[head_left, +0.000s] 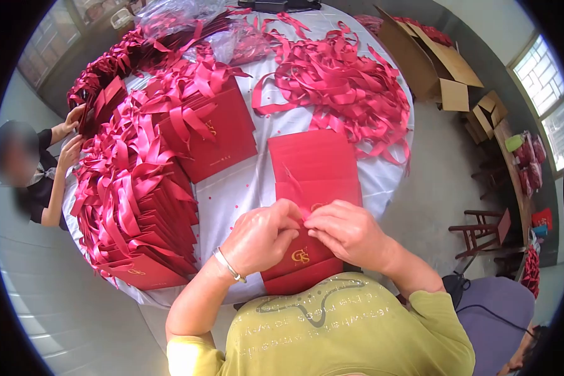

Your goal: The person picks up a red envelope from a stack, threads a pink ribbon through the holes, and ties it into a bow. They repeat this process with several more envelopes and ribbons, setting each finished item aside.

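A stack of red bags (313, 160) with gold lettering lies in front of me at the table's near side. Over it, my left hand (263, 232) pinches a pink ribbon (304, 213), a bangle on its wrist. Close beside it, my right hand (344, 230) has its fingers pressed together on the same ribbon. The ribbon's ends are partly hidden by my fingers. To the left stand rows of red bags (163, 219) with pink ribbon handles, and another red bag pile (222, 138) lies behind them. A heap of loose pink ribbons (338, 81) covers the back right.
Across the round table's white cloth (225, 200) at the left, a co-worker's hands (72, 135) touch red bags. Clear plastic wrapping (175, 19) lies at the back. Open cardboard boxes (432, 62), a wooden stool (482, 232) and a purple seat (495, 313) stand to the right.
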{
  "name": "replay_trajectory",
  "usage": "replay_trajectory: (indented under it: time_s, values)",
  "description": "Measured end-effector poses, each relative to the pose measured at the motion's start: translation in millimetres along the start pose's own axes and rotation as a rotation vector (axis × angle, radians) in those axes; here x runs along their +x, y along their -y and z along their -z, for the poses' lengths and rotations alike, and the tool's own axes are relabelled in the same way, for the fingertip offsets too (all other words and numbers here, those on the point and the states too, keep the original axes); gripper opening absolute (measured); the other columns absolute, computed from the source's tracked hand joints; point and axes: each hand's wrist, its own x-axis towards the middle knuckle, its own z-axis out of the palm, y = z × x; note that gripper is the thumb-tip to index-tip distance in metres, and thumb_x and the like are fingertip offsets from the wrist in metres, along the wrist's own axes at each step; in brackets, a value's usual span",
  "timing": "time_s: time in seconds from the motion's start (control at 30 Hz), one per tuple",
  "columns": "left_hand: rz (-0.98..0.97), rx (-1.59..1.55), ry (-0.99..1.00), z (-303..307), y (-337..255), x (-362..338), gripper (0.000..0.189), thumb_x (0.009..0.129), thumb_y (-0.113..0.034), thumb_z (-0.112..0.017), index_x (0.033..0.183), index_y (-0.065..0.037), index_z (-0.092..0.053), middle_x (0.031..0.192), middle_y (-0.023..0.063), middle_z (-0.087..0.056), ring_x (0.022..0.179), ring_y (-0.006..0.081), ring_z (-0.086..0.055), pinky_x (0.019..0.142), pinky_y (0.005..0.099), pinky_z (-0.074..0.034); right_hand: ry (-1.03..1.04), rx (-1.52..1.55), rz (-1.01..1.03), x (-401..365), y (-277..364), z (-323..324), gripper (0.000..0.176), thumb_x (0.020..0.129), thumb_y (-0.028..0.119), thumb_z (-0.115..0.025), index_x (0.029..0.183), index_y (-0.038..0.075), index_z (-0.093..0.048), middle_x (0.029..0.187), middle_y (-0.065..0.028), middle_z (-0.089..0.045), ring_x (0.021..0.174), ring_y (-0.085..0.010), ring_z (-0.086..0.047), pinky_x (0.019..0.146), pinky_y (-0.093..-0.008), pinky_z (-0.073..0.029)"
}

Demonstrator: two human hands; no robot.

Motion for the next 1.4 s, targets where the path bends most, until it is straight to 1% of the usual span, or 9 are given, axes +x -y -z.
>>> replay_trajectory:
  time_s: [0.23,0.37,0.5,0.6,0.77,0.93,1.07,1.13,1.4]
  values:
    - [-0.117,0.154,0.046,29,0,-11,0.017,0.077,-0.003,-0.073,0.093,-0.007,-0.069,0.076,0.0061,-0.072,0.074,0.0265,-0.068,0.068,0.0359,-0.053,-0.019,0.050,-0.062,-7,-6,7,0.021,0.076,-0.002,-0.078,0.095,0.002,-0.070,0.088,-0.0110,-0.069,0.075,-0.0272,-0.065,0.067,-0.0350,-0.052]
    - [-0.012,0.012,0.129,30,9,-27,0.019,0.081,0.000,-0.069,0.101,-0.004,-0.070,0.082,0.0091,-0.074,0.075,0.0225,-0.072,0.066,0.0308,-0.056,0.004,0.013,-0.057,-6,-5,8,0.018,0.076,-0.001,-0.076,0.093,0.001,-0.070,0.086,-0.0113,-0.067,0.075,-0.0279,-0.064,0.069,-0.0359,-0.052]
    - [0.109,-0.243,0.068,15,25,-37,0.021,0.088,0.004,-0.061,0.109,0.001,-0.067,0.082,0.0071,-0.071,0.063,0.0110,-0.065,0.062,0.0253,-0.053,-0.031,0.089,-0.128,-2,2,8,0.016,0.082,-0.001,-0.073,0.097,-0.001,-0.069,0.090,-0.0123,-0.068,0.078,-0.0270,-0.066,0.074,-0.0359,-0.053]
    - [0.446,-0.592,0.169,15,31,-37,0.017,0.093,0.003,-0.055,0.105,0.004,-0.065,0.075,0.0030,-0.064,0.060,0.0070,-0.059,0.059,0.0249,-0.049,-0.141,0.077,-0.146,6,16,10,0.018,0.086,-0.005,-0.069,0.105,-0.002,-0.069,0.096,-0.0143,-0.068,0.080,-0.0243,-0.067,0.072,-0.0330,-0.055]
    - [0.402,-0.605,0.209,15,42,-37,0.016,0.094,0.003,-0.054,0.106,0.004,-0.065,0.077,0.0034,-0.064,0.059,0.0090,-0.060,0.060,0.0262,-0.050,0.068,0.127,-0.023,20,31,-6,0.033,0.085,-0.008,-0.069,0.117,-0.003,-0.068,0.088,-0.0136,-0.066,0.078,-0.0219,-0.066,0.064,-0.0312,-0.053]
    - [0.393,-0.600,0.184,11,49,-38,0.018,0.094,0.002,-0.053,0.106,0.005,-0.065,0.076,0.0042,-0.065,0.059,0.0107,-0.062,0.060,0.0280,-0.052,0.044,0.279,-0.172,11,31,-26,0.021,0.075,-0.008,-0.077,0.091,0.000,-0.066,0.079,-0.0126,-0.067,0.068,-0.0230,-0.066,0.061,-0.0303,-0.051]
    - [0.408,-0.663,0.176,5,55,-36,0.018,0.093,0.001,-0.053,0.105,0.006,-0.065,0.075,0.0048,-0.065,0.059,0.0109,-0.062,0.059,0.0282,-0.052,0.049,0.144,-0.084,10,26,-36,0.019,0.074,-0.005,-0.076,0.089,0.002,-0.066,0.077,-0.0099,-0.065,0.066,-0.0225,-0.065,0.057,-0.0317,-0.051]
    - [0.436,-0.644,0.186,7,50,-36,0.017,0.098,-0.001,-0.053,0.110,0.002,-0.064,0.074,-0.0011,-0.061,0.058,0.0051,-0.055,0.052,0.0217,-0.046,0.055,0.060,-0.034,7,26,-41,0.019,0.072,-0.003,-0.077,0.086,0.003,-0.066,0.077,-0.0088,-0.064,0.066,-0.0233,-0.065,0.057,-0.0323,-0.052]
    - [0.434,-0.624,0.187,5,50,-37,0.016,0.097,-0.001,-0.053,0.108,0.002,-0.064,0.073,-0.0014,-0.060,0.057,0.0044,-0.054,0.050,0.0219,-0.043,0.048,-0.110,0.044,6,25,-49,0.017,0.072,0.000,-0.076,0.081,0.004,-0.063,0.076,-0.0082,-0.062,0.066,-0.0247,-0.064,0.059,-0.0335,-0.053]
